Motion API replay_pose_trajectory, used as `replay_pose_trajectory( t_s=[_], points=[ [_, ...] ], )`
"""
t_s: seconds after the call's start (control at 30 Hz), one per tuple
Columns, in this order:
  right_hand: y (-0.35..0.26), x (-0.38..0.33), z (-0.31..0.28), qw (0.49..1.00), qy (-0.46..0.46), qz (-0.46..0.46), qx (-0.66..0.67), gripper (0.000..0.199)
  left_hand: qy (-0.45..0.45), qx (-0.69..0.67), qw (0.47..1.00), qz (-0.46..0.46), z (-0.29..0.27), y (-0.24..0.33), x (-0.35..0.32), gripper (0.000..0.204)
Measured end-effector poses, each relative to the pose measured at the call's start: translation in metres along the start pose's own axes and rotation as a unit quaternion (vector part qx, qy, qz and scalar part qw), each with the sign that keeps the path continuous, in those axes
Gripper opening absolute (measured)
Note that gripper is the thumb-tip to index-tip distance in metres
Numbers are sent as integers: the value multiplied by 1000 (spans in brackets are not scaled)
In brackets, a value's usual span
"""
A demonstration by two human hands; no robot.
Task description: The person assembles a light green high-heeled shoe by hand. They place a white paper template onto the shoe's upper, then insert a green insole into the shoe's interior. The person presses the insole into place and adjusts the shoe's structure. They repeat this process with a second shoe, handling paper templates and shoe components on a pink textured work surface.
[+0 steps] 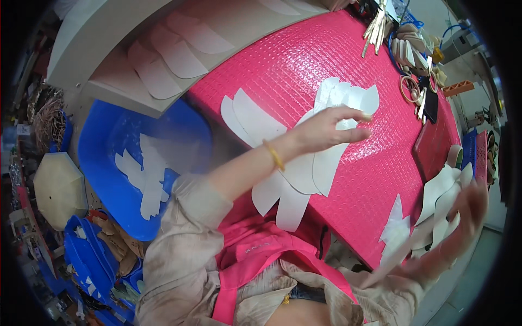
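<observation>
White pieces point(296, 176) — beneath left hand point(329, 129), near right hand point(468, 209)

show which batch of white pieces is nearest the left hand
The fanned batch on the pink tabletop, partly hidden by the left hand; the others, such as those in the blue tub, lie farther away.

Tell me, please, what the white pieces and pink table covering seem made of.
White pieces: perhaps card or synthetic sheet, smooth; they look thin, flat and clean-edged. Pink table covering: probably glossy plastic; its raised pattern catches bright highlights.
</observation>
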State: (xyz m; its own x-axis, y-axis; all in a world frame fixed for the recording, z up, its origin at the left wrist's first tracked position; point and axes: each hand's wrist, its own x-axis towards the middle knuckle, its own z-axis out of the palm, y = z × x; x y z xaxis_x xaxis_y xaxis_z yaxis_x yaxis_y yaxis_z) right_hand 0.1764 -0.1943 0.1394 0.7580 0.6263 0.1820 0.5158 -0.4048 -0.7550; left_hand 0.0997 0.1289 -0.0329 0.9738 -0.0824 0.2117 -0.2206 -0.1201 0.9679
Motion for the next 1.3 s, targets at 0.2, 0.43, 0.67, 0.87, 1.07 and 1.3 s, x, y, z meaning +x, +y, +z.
replay_pose_trajectory(
  t_s=[0.2,0.43,0.67,0.87,1.07,1.3],
  points=[
    [-49,188,201,946,-232,-15,226,40,215,-202,955,-46,-35,38,-36,24],
    [-54,344,341,948,-286,-65,126,17,518,-276,809,-38,-147,6,-30,49],
    [-30,454,476,955,-237,-91,156,14,448,-142,879,-83,-135,-21,-118,31],
    [-24,450,494,973,-143,-178,22,13,457,-139,871,-112,-116,-13,-145,24],
    [-20,348,320,900,-59,-395,-177,12,360,-71,925,-96,-95,9,-145,20],
    [113,211,204,906,-255,-97,-323,31,189,95,977,-6,-49,9,-58,24]
  ],
)
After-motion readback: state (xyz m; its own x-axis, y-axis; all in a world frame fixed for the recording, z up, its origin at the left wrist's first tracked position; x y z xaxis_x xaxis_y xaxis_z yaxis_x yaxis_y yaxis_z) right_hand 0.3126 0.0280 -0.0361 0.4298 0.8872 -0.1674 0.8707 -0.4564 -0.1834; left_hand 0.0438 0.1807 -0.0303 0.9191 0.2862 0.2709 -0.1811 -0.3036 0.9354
